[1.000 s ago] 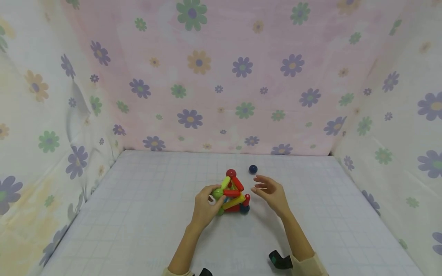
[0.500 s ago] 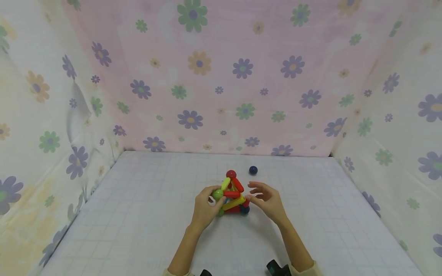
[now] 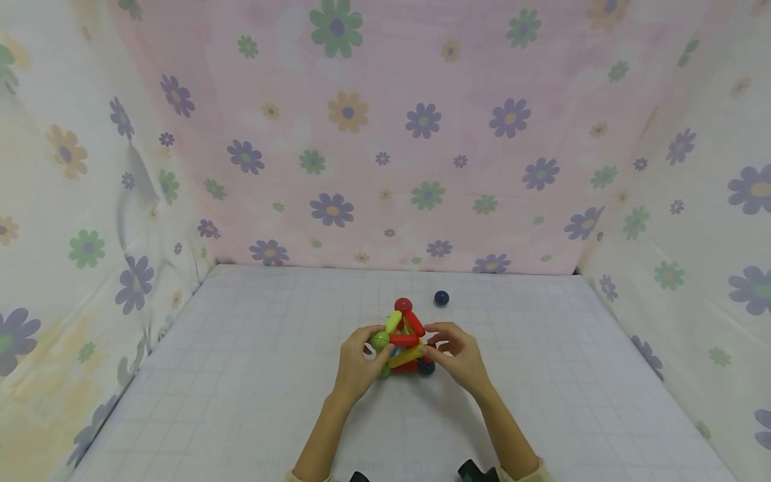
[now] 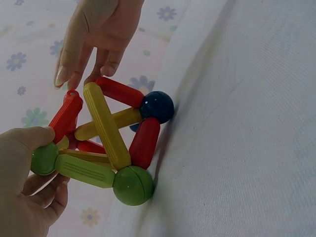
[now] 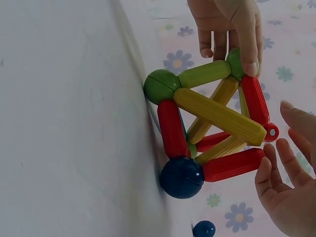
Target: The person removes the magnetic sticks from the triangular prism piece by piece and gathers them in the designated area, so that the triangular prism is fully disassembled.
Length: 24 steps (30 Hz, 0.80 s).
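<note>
A frame of magnetic rods and balls stands on the table in front of me. My left hand [image 3: 355, 361] grips its upper green ball [image 4: 45, 159] between thumb and fingers. A red rod [image 3: 403, 340] runs rightward from that ball. From the lower green ball [image 5: 163, 86], a yellow rod [image 5: 217, 116] slants up to a free end. Another red rod [image 5: 234, 165] rises from the dark blue ball [image 5: 181, 177]. Right at these rod ends is my right hand [image 3: 460, 358], its thumb and fingers spread apart. A red ball [image 3: 403, 306] tops the frame's far side.
A loose dark blue ball [image 3: 442, 298] lies on the table behind the frame, to the right. The pale gridded tablecloth [image 3: 241, 375] meets flowered cloth walls [image 3: 385, 134] at the back and both sides.
My right hand has moved left and in toward the rod ends. The red rod on the dark blue ball now leans further left. My left hand keeps its grip in place.
</note>
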Tool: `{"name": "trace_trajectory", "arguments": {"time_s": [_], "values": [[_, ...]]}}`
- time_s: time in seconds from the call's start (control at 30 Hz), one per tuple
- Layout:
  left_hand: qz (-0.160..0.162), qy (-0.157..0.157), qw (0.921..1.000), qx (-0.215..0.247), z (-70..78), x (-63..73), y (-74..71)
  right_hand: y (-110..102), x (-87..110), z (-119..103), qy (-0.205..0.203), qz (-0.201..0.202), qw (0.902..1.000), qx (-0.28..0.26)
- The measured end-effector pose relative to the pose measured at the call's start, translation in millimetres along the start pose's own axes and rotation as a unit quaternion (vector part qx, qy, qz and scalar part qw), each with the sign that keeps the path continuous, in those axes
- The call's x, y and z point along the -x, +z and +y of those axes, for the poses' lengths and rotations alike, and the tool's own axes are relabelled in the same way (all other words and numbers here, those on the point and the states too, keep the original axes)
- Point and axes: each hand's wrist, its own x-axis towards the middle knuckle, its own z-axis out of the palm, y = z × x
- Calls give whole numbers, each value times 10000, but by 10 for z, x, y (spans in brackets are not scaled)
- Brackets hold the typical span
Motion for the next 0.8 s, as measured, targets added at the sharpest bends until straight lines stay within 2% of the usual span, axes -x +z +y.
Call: {"name": "trace_trajectory", "arguments": {"time_s": [0.23, 0.43, 0.6, 0.8], "values": [[-27, -151, 9999, -2, 3, 6, 3, 37, -17, -250, -88, 12, 9999, 71], [-19, -164, 9999, 5, 6, 9, 5, 54, -22, -284, -190, -106, 9996, 185], [5, -86, 10000, 41, 14, 7, 7, 57, -30, -303, -33, -124, 9995, 272], [-45, -154, 9999, 36, 4, 16, 12, 76, -20, -286, 123, -25, 9993, 348]]}}
